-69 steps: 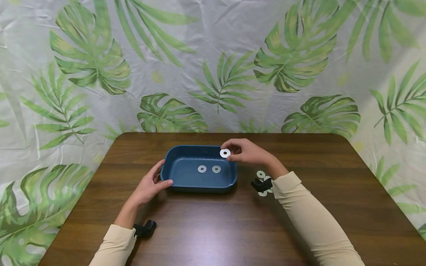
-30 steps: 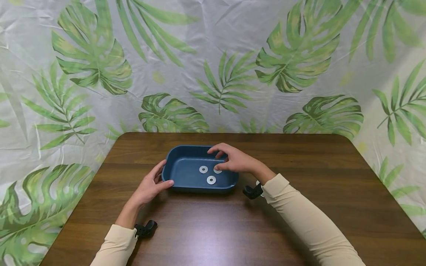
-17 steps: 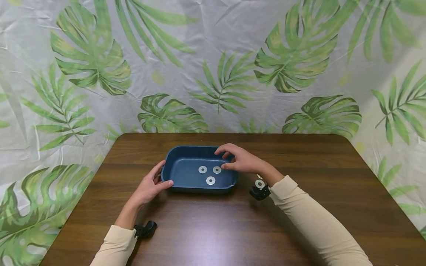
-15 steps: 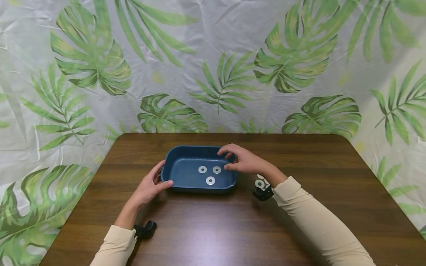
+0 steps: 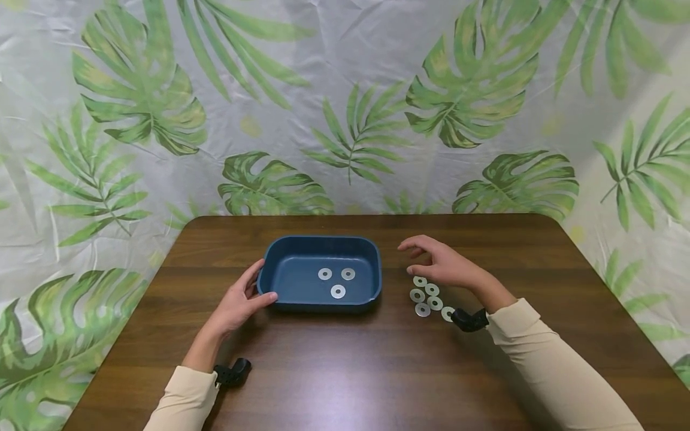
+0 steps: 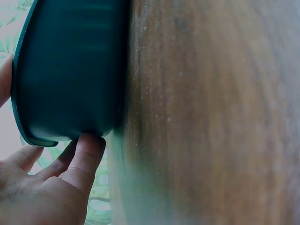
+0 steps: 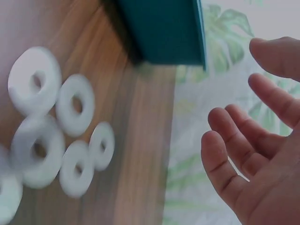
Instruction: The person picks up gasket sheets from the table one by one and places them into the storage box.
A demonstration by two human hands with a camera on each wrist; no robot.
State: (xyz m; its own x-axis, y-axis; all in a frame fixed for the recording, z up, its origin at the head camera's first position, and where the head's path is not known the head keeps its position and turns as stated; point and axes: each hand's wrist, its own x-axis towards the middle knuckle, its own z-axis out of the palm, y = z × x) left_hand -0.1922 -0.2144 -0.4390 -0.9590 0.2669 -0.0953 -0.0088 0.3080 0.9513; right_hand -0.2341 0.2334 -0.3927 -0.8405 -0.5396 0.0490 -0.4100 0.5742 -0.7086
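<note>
A blue rectangular baking dish (image 5: 323, 306) stands on the table. My left hand (image 5: 237, 305) holds its left end, thumb on the front rim and fingers against the outer wall. In the left wrist view those fingers (image 6: 84, 157) press the dish's dark side (image 6: 70, 70). Three flat metal washers lie apart on its floor, one (image 5: 338, 291) nearer the front. Right of the dish, my right hand (image 5: 444, 263) hovers holding nothing, its fingers loosely bent. Below it, several more washers (image 5: 432, 290) lie in a loose cluster; in the right wrist view the washers (image 7: 77, 105) are left of the hand.
The brown wooden table (image 5: 323, 371) reaches back to a hanging white cloth (image 5: 302, 108) printed with green leaves. Each wrist wears a black strapped-on camera, such as the right one (image 5: 469, 320). The sleeves (image 5: 183, 395) are beige.
My right hand let a third washer down into the dish, then moved out over the rim to the right, uncovering the washer cluster. My left hand stays on the dish.
</note>
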